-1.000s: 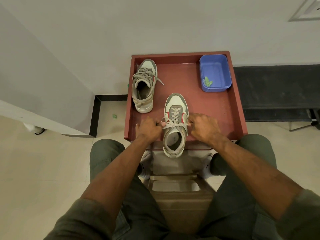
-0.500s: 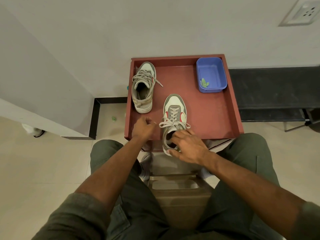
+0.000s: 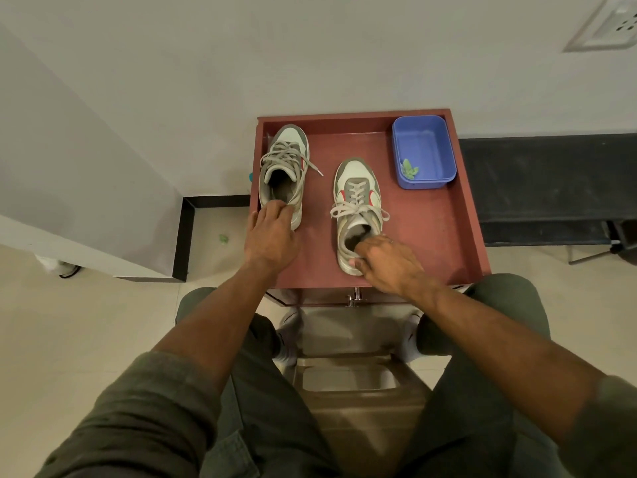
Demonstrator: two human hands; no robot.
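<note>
Two grey-and-white sneakers stand toes away from me on a red-brown table top (image 3: pixel 427 243). The left sneaker (image 3: pixel 284 160) has loose laces; my left hand (image 3: pixel 270 236) grips its heel, fingers curled over the collar. The right sneaker (image 3: pixel 356 201) carries a tied bow. My right hand (image 3: pixel 386 263) holds its heel, with fingers reaching into the opening and the thumb on the back of the sole.
A blue plastic tub (image 3: pixel 423 151) with a small green scrap inside sits at the table's far right corner. A white wall stands behind the table and a dark bench (image 3: pixel 551 181) to its right. My knees flank a brown stool (image 3: pixel 348 381) below.
Both hands let go of the right sneaker's laces. My right hand dropped to that shoe's heel and pushed it farther onto the table. My left hand reached out to the left sneaker's heel.
</note>
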